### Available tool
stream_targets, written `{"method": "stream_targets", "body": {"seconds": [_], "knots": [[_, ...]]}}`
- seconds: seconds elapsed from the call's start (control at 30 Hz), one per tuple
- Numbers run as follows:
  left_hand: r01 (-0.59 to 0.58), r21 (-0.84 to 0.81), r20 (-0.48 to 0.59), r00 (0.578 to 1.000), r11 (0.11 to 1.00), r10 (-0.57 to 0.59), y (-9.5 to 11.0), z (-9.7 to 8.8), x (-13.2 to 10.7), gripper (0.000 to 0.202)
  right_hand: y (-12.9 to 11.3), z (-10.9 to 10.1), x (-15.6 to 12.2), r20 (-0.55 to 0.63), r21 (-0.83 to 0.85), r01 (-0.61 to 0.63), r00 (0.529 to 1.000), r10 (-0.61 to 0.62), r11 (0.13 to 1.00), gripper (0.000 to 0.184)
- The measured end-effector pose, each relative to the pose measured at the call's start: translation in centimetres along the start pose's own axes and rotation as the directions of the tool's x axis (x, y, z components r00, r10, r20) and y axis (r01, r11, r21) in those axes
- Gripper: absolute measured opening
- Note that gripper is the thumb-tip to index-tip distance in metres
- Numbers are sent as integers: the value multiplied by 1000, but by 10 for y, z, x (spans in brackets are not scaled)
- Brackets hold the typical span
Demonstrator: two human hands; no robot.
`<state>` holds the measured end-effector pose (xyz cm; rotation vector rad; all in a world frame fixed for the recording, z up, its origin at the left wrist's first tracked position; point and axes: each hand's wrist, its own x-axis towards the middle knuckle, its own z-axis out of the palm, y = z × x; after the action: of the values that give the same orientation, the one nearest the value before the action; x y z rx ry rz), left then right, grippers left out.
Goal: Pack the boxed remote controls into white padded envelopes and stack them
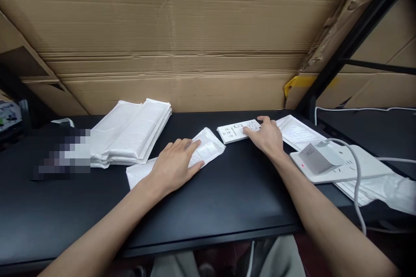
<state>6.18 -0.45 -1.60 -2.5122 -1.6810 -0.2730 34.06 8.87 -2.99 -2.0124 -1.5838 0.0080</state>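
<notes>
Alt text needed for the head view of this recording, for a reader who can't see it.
Two bare hands work at a black table: the left hand lies on a flat white packet, and the right hand rests on the end of a white remote. A stack of white packets sits to the left, a white power strip to the right, with cardboard behind.

A stack of white packets [130, 132] and a white power strip [338, 164] lie on the black desk [208, 212].

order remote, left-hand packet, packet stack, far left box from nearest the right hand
1. White remote control, under the right hand
2. White packet, under the left hand
3. Stack of white packets, further left
4. Printed box, far left edge
</notes>
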Motion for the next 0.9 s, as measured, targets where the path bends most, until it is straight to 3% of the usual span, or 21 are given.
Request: {"method": "stream_targets", "body": {"seconds": [0.3,0.73,0.9], "knots": [[-20,9,-1,1000,1000,20,2,1,0,52,-15,-2,-14,-62,45,82,995,-79,996,77],[-5,-4,-32,999,1000,4,0,3,1,50,-20,6,-15,11,36,194,981,-195,980,77],[-22,-11,-34,999,1000,21,0,3,1,51,-19,9,-17,78,158,236,965,-251,959,69]]}}
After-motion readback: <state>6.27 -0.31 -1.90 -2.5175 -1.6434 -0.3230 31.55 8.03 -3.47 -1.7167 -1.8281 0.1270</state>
